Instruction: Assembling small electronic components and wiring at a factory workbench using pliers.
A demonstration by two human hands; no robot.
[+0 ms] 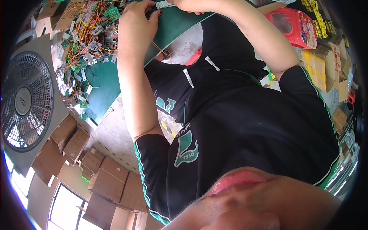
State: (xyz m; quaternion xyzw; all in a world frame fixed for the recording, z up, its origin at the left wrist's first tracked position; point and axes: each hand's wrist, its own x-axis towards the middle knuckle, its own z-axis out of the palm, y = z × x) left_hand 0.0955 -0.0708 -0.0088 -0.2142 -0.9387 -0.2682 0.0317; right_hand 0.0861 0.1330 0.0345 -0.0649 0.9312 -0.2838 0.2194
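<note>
Over the green tabletop at the upper edge, my right hand is closed on a small white strip-shaped plate with holes or dots on it. The plate's other end comes up to the fingers of my left hand. On that hand the thumb and forefinger are apart, with green tabletop showing between them; its other fingers are mostly hidden. A thin orange wire runs below my left hand toward the table edge. Left of this hand lies a tangled heap of wired circuit boards and small metal plates.
A large black fan stands at the left. Brown cardboard boxes are stacked at the lower left. To the right are a red plastic stool, an opened carton and yellow crates. The table edge runs close to my lap.
</note>
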